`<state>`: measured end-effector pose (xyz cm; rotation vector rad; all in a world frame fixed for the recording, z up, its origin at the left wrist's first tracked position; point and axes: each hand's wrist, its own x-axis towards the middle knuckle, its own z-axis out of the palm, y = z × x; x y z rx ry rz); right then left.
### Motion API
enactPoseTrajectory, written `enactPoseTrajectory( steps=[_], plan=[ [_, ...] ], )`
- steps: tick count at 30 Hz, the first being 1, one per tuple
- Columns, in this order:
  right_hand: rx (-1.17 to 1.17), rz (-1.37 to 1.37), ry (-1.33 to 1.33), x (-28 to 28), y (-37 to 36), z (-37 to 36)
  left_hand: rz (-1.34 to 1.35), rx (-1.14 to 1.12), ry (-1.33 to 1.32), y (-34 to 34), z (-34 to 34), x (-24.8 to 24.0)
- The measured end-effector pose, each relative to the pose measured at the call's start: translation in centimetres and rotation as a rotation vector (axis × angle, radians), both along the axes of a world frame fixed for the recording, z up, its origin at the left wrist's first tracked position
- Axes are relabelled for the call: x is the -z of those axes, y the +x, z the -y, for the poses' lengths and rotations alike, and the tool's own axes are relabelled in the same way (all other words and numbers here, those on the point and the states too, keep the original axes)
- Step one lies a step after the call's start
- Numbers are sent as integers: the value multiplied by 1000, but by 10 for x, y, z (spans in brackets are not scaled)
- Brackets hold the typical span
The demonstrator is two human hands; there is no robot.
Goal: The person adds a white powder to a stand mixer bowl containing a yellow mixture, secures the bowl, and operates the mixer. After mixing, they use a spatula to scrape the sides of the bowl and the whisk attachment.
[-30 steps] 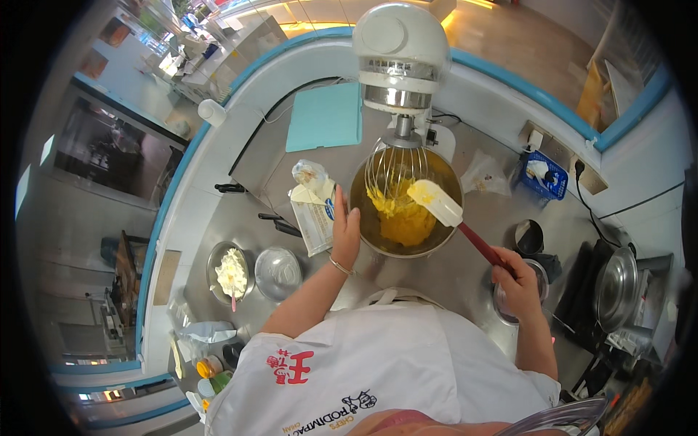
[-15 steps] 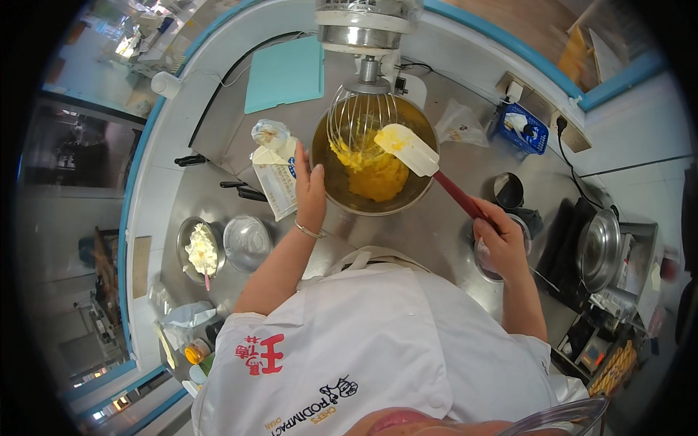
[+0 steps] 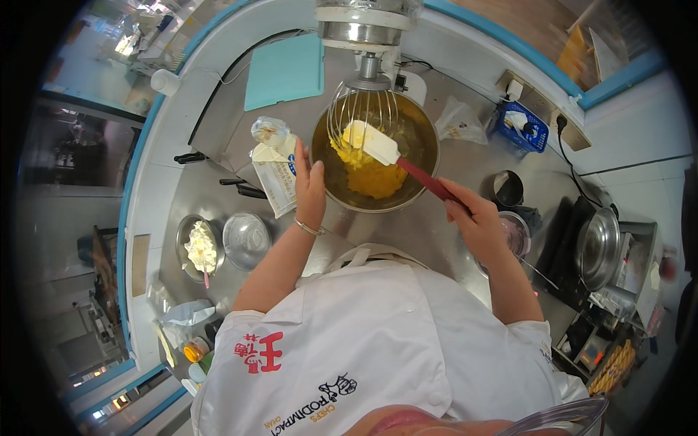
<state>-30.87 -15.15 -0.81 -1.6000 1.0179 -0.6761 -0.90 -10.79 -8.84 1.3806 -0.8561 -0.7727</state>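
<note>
A steel mixing bowl (image 3: 425, 156) holds a thick yellow-orange mixture (image 3: 376, 180). Over it hangs the wire whisk (image 3: 363, 109) of a stand mixer (image 3: 361, 29), with yellow mixture caught in its lower wires. My right hand (image 3: 476, 221) grips the red handle of a spatula (image 3: 429, 180). Its white blade, smeared with yellow, reaches over the bowl against or just in front of the whisk wires. My left hand (image 3: 311, 192) rests along the bowl's left side, fingers stretched out and holding nothing. Contact with the wall is partly hidden.
Left of the bowl lie a white package (image 3: 275, 182) and black-handled tools (image 3: 243, 189). Farther left stand a bowl of pale cream (image 3: 201, 245) and a clear bowl (image 3: 247, 242). A turquoise board (image 3: 285, 73) lies behind; a blue basket (image 3: 522, 127) and dark cup (image 3: 507, 188) are at right.
My right hand has carried the spatula leftward and slightly up, so its blade has moved from the bowl's right side to the whisk. My left hand stays almost where it was.
</note>
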Motion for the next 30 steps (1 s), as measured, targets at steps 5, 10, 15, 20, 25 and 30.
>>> enactPoseTrajectory(
  steps=[5,10,15,20,25,30],
  plan=[
    [-30,17,-34,-1,10,3,16,-1,2,4,1,6],
    [-34,12,97,-23,-1,-1,57,-31,30,0,0,4],
    [-18,-15,139,-25,-18,-3,9,22,-19,2,0,4],
    [-7,9,154,-27,-35,-5,31,-1,17,2,0,5],
    [53,22,149,-21,-50,-8,29,-4,-6,0,1,2],
    [71,98,178,-7,-46,-10,67,13,-14,2,1,6]
  ],
)
